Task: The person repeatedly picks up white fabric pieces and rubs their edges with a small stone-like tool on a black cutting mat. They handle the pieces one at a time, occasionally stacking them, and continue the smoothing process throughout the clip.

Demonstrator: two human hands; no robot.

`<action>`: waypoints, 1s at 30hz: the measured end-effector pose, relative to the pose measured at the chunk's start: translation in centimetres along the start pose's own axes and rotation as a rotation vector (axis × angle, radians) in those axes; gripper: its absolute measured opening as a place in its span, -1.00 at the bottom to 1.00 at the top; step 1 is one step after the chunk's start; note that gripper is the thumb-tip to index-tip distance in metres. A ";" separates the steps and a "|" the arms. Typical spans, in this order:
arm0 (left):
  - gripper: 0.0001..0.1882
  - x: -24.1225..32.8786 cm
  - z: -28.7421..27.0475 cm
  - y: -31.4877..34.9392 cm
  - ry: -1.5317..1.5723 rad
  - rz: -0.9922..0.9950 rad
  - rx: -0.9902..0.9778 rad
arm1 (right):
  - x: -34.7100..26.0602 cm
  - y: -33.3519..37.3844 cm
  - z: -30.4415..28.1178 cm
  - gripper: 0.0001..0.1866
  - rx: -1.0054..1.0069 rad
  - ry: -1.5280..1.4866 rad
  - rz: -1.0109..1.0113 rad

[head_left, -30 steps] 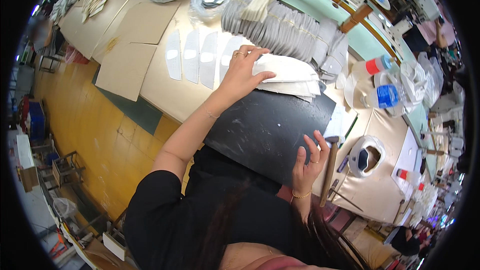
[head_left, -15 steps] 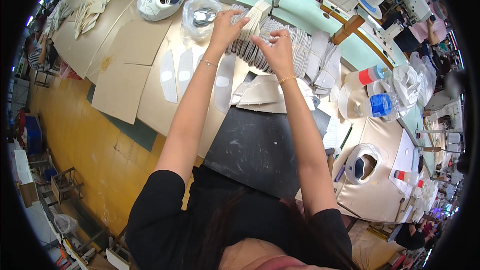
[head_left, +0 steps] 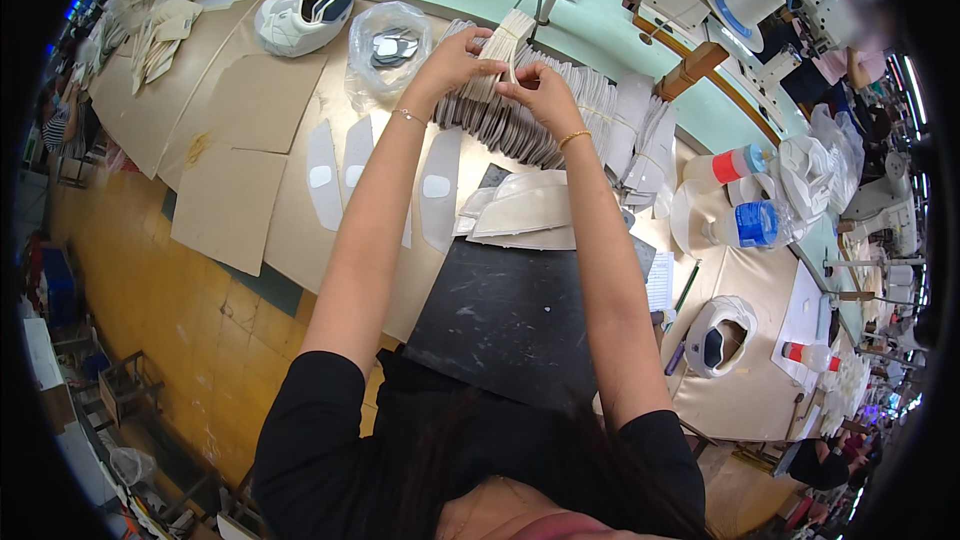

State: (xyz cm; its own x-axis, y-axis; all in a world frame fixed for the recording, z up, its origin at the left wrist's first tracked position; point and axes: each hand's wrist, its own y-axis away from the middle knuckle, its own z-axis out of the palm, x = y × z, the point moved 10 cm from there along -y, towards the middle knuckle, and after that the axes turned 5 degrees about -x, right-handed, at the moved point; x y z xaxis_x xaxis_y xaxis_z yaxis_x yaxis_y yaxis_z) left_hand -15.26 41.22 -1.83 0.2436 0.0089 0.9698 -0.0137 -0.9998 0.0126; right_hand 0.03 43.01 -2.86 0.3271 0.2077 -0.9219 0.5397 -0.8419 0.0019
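Across the worktop, on one row of stacked grey pieces, left hand and right hand bend fingers against one banded cream bundle, grip unclear, apparently a handling step calling for careful fingertips, with two white shoes and at least three grey panels nearby.

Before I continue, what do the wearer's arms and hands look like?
The left hand and right hand are ungloved. A thin bracelet circles the left wrist, a gold-coloured bracelet the right. Short black sleeves leave both forearms bare.
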 end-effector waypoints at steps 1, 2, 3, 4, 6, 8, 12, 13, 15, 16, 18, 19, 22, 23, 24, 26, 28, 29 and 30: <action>-0.19 0.1 0.2 0.0 -0.012 -0.009 -0.015 | 0.5 -0.2 -0.1 -0.50 -0.029 -0.058 -0.005; -0.19 0.3 0.5 0.0 -0.023 -0.018 -0.031 | 1.2 -0.2 -0.5 -0.54 -0.032 -0.063 0.012; -0.19 0.4 0.3 0.1 -0.040 -0.030 -0.038 | 1.2 -0.2 -0.6 -0.59 -0.042 -0.073 0.023; -0.20 0.6 -0.1 0.1 -0.146 0.004 0.004 | 1.1 -0.1 -0.5 -0.64 -0.052 -0.083 0.035; -0.21 1.4 0.0 -0.1 -0.356 0.081 0.084 | -0.1 0.2 -1.2 -0.69 0.093 0.098 -0.072; -0.24 3.2 1.8 0.6 -0.618 0.110 0.184 | -1.4 0.7 -1.0 -0.73 0.175 0.290 -0.079; -0.43 3.9 3.2 1.1 -0.867 0.026 0.291 | -5.0 2.2 -0.6 -0.74 0.224 0.529 -0.057; -0.45 4.0 3.4 1.0 -0.899 0.000 0.307 | -5.6 2.6 -0.8 -0.75 0.244 0.552 -0.085; -0.48 4.3 3.8 0.9 -0.926 -0.018 0.342 | -6.2 3.9 -1.3 -0.75 0.225 0.602 -0.068; -0.50 4.3 3.9 0.7 -0.931 -0.040 0.347 | -6.8 4.8 -1.4 -0.76 0.193 0.615 -0.078; -0.51 4.6 4.2 0.5 -0.922 -0.050 0.345 | -8.3 7.5 -2.3 -0.76 0.162 0.606 -0.086; -0.51 4.4 4.1 0.6 -0.912 -0.043 0.342 | -9.0 9.4 -3.0 -0.76 0.158 0.579 -0.089; -0.48 3.3 2.5 1.0 -0.912 0.067 0.421 | -12.7 16.2 -5.2 -0.77 0.173 0.443 -0.094; -0.47 3.3 2.1 1.3 -0.916 0.122 0.459 | -13.9 18.2 -5.9 -0.78 0.178 0.421 -0.060; -0.44 5.3 3.5 2.3 -0.964 0.160 0.450 | -14.4 20.4 -7.1 -0.79 0.206 0.411 0.001; -0.41 10.5 4.9 6.3 -0.781 0.443 0.455 | -15.2 24.0 -8.6 -0.81 0.299 0.407 0.005; -0.40 11.9 7.1 10.6 -0.231 0.340 0.199 | -15.7 27.1 -8.9 -0.81 0.418 0.416 -0.075; -0.42 10.6 10.3 13.5 0.215 0.084 -0.059 | -15.8 28.0 -8.4 -0.80 0.430 0.452 -0.130; -0.45 11.3 12.8 17.7 0.495 0.042 -0.177 | -16.1 28.8 -7.3 -0.78 0.424 0.469 -0.193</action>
State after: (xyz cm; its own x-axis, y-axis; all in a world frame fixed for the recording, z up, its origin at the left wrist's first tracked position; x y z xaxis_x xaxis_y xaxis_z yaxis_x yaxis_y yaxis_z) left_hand -0.38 23.46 6.26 -0.2477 0.0181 0.9687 -0.1876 -0.9818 -0.0296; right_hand 15.96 19.04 14.89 0.6103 0.4889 -0.6233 0.3020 -0.8710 -0.3874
